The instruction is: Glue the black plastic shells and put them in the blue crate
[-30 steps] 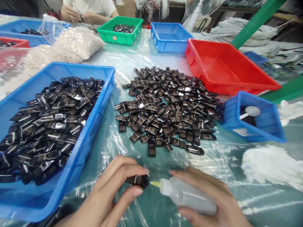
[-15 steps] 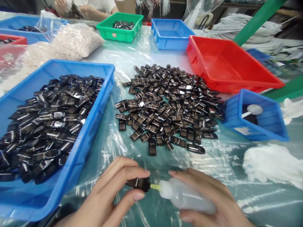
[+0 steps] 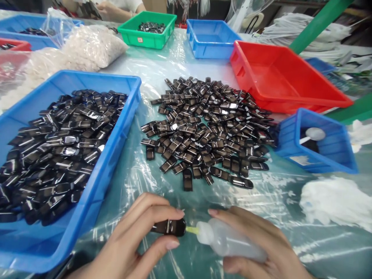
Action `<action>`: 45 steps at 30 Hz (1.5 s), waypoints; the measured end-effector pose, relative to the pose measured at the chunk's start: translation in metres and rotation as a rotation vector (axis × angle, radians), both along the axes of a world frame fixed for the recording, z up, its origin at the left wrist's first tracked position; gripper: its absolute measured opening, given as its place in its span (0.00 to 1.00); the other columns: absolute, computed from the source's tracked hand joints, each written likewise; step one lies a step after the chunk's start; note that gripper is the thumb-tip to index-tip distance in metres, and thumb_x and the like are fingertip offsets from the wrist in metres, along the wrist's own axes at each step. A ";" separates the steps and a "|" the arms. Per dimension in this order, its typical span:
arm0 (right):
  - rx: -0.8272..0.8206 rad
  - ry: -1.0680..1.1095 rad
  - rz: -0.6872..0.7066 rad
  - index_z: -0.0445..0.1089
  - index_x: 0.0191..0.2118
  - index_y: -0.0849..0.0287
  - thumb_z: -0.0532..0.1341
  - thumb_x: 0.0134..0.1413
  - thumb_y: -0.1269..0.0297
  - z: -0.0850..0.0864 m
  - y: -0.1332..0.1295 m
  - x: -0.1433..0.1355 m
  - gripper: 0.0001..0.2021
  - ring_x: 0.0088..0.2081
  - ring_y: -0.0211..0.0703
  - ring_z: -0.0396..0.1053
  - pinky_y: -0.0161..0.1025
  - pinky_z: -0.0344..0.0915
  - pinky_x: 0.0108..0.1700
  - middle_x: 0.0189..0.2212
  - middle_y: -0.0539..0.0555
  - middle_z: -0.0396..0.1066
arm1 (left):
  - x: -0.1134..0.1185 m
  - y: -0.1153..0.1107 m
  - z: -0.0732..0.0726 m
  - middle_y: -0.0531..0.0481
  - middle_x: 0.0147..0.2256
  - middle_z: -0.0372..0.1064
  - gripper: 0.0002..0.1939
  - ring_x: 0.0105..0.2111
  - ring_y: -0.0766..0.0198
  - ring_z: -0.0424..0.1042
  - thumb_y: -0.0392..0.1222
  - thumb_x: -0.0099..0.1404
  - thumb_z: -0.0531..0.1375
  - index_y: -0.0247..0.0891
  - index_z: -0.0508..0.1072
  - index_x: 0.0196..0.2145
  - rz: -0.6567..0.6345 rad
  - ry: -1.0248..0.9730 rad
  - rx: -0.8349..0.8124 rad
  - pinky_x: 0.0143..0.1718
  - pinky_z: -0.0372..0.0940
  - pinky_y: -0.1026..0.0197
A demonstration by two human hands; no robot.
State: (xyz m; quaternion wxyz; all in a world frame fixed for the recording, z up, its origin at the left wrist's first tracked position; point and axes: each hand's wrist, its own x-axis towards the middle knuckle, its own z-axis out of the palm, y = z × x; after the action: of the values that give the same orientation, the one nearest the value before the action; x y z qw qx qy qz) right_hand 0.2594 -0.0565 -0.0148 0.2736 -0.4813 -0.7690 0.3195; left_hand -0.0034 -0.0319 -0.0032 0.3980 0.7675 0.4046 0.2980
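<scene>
My left hand holds a glossy black piece between thumb and fingers, low in the middle of the view. My right hand is closed round a translucent squeeze bottle lying on its side. The bottle's yellow-green tip points left and meets the rounded end of the black piece. Beyond the hands, a heap of similar black pieces is spread on the plastic-covered table.
A blue tray full of black pieces stands left. At right are a red tray, a small blue bin with a scoop, and white cloth. Green and blue trays stand behind. A person's hands show top left.
The black piece shows slightly more between my left fingers, and the bottle has shifted a little right. The other person's hands have moved and now hold dark items.
</scene>
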 end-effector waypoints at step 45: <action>0.136 -0.075 -0.039 0.72 0.50 0.47 0.67 0.50 0.50 0.008 0.008 0.001 0.21 0.34 0.40 0.77 0.31 0.75 0.36 0.35 0.50 0.76 | -0.002 0.003 0.002 0.57 0.46 0.72 0.18 0.46 0.62 0.72 0.37 0.68 0.58 0.56 0.67 0.51 0.083 -0.005 -0.166 0.41 0.70 0.68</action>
State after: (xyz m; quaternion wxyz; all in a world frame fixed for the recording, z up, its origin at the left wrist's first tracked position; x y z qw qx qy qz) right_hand 0.2605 -0.0483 -0.0070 0.2828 -0.4883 -0.7890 0.2430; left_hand -0.0051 -0.0285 -0.0010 0.4485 0.7138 0.4584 0.2815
